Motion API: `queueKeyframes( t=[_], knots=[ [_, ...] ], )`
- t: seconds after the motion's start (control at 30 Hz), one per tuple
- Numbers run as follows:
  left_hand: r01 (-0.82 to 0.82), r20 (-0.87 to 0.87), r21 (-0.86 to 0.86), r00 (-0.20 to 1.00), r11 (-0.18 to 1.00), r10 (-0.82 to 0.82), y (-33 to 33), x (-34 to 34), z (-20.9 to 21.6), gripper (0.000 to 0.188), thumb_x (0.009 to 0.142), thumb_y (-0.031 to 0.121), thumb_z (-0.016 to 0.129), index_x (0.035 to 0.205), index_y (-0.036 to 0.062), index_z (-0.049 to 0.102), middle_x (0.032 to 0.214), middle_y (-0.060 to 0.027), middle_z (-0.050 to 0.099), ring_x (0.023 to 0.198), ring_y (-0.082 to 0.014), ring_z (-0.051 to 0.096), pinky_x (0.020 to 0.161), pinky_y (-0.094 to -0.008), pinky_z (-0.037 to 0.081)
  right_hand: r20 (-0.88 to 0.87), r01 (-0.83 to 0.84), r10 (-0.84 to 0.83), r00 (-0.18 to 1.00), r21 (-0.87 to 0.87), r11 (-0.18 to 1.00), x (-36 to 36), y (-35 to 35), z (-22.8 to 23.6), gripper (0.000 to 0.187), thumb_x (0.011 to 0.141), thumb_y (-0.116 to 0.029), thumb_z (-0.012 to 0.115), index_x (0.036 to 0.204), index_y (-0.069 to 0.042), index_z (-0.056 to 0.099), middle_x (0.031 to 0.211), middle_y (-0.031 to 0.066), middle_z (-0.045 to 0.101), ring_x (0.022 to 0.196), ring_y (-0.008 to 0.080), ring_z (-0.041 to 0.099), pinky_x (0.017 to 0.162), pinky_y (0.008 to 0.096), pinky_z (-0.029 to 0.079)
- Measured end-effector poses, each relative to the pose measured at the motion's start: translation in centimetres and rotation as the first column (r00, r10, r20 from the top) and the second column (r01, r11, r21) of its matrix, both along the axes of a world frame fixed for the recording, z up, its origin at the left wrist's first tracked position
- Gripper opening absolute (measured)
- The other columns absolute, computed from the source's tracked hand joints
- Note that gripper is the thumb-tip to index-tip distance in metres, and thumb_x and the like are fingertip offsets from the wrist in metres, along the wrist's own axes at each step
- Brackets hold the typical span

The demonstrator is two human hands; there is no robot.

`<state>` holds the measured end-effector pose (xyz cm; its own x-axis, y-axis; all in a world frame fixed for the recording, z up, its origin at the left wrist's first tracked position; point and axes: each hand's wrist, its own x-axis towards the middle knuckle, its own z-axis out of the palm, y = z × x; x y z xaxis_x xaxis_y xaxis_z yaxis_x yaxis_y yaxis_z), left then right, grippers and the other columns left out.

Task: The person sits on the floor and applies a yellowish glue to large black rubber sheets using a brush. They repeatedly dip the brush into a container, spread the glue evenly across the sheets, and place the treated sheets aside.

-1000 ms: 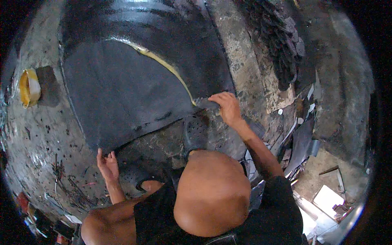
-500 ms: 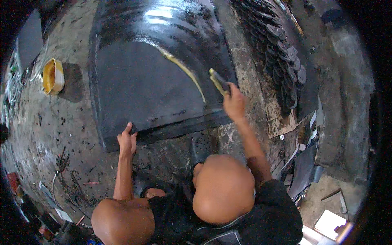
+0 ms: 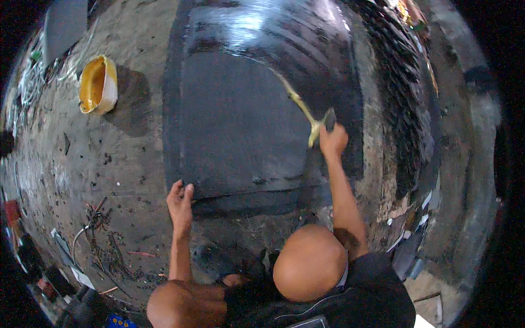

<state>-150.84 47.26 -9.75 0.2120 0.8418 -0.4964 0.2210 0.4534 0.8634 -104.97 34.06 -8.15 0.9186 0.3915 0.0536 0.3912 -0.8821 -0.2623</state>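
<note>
A black sheet (image 3: 240, 131) lies flat in front of me, its far part coated with a shiny wet film and its near part matte. A curved bead of yellowish glue (image 3: 295, 97) runs along the border between the two. My right hand (image 3: 333, 141) is closed round a dark scraper (image 3: 330, 118), whose glue-smeared edge touches the lower end of the bead. At the near left corner of the sheet, my left hand (image 3: 179, 203) has its fingers bent and seems to grip the edge. The fingertips are partly hard to make out.
A white tub (image 3: 111, 87) with yellow-brown glue inside stands on the stained floor to the left. Dark cut pieces (image 3: 402, 104) are heaped along the right. Wires and scraps (image 3: 101, 240) litter the near left floor. My bent knees (image 3: 310, 262) are close to the sheet's near edge.
The view has shifted, so the sheet and tub appear farther right. My right hand has brought the scraper left onto the glue bead, pushing its lower end. My left hand stays at the corner.
</note>
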Motion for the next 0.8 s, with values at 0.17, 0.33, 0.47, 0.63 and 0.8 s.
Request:
queueKeyframes(
  t=[0.17, 0.33, 0.47, 0.63, 0.8],
  knots=[
    [-0.061, 0.020, -0.063, 0.998, 0.996, 0.063, -0.3, 0.6, 0.0, 0.051, 0.097, 0.018, 0.074, 0.136, -0.0095, 0.055, 0.096, -0.0051, 0.068, 0.089, -0.0104, 0.061, 0.076, -0.0252, 0.050, 0.081, -0.324, 0.324, 0.943, -0.009, 0.946, 1.1, 24.0, 0.7, 0.051, 0.081, -0.047, 0.075, 0.106, -0.003, 0.074, 0.105, 0.0241, 0.073, 0.099, 0.0441, 0.070, 0.085, 0.0538, 0.057],
    [0.043, -0.084, -0.148, 0.995, 0.988, -0.056, 1.1, 0.6, 1.8, 0.049, 0.098, 0.018, 0.073, 0.136, -0.0082, 0.056, 0.095, -0.0033, 0.067, 0.086, -0.0095, 0.060, 0.075, -0.0229, 0.048, 0.000, -0.579, 0.582, 0.813, -0.099, 0.809, -8.3, 37.7, 2.3, 0.055, 0.084, -0.051, 0.068, 0.126, -0.015, 0.069, 0.114, 0.0208, 0.072, 0.106, 0.0459, 0.068, 0.091, 0.0569, 0.054],
    [-0.013, -0.014, -0.098, 1.000, 0.995, 0.012, -0.3, -0.4, -0.2, 0.046, 0.099, 0.017, 0.071, 0.135, -0.0079, 0.057, 0.094, -0.0029, 0.067, 0.084, -0.0090, 0.059, 0.075, -0.0219, 0.047, 0.010, -0.769, 0.773, 0.634, -0.103, 0.631, -10.2, 38.2, 2.4, 0.043, 0.091, -0.043, 0.062, 0.127, -0.020, 0.069, 0.108, 0.0172, 0.074, 0.103, 0.0416, 0.070, 0.090, 0.0550, 0.055],
    [0.007, -0.042, -0.082, 0.999, 0.997, -0.010, 0.4, 0.9, 1.4, 0.047, 0.098, 0.018, 0.072, 0.135, -0.0084, 0.057, 0.094, -0.0046, 0.068, 0.086, -0.0092, 0.061, 0.076, -0.0231, 0.049, -0.068, -0.949, 0.966, 0.249, -0.215, 0.230, -9.7, 37.8, 2.4, 0.035, 0.089, -0.022, 0.068, 0.124, -0.024, 0.069, 0.105, 0.0110, 0.075, 0.101, 0.0373, 0.070, 0.088, 0.0502, 0.056],
    [-0.060, -0.041, -0.120, 0.998, 0.991, 0.055, 0.4, 0.1, 0.3, 0.056, 0.097, 0.020, 0.074, 0.140, -0.0070, 0.052, 0.099, -0.0057, 0.069, 0.090, -0.0130, 0.065, 0.075, -0.0296, 0.054, 0.041, -0.980, 0.979, -0.198, 0.007, -0.198, -3.9, 39.3, 1.1, 0.047, 0.076, 0.000, 0.070, 0.119, -0.019, 0.071, 0.113, 0.0105, 0.072, 0.109, 0.0340, 0.065, 0.093, 0.0481, 0.053]
  ],
)
